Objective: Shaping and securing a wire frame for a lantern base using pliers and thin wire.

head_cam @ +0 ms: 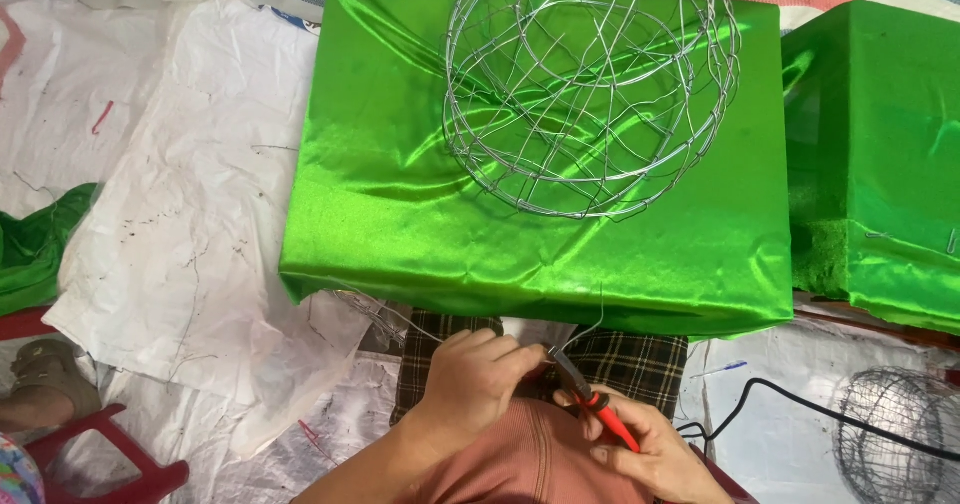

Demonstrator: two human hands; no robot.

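Wire (590, 326), thin and silvery, rises from between the two hands toward the edge of the green satin-covered box (540, 164), its long axis running up and slightly right. The left hand (480, 379) pinches its lower end with a closed grip. The right hand (650, 449) is wrapped around red-handled pliers (590, 394), whose tips meet the wire just beside the left fingers. A round wire cage (590, 84) sits on the box, well apart.

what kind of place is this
Probably an informal craft workspace on the floor: a round wire frame sits on a block wrapped in green satin, and the right hand holds red-handled pliers on wire.
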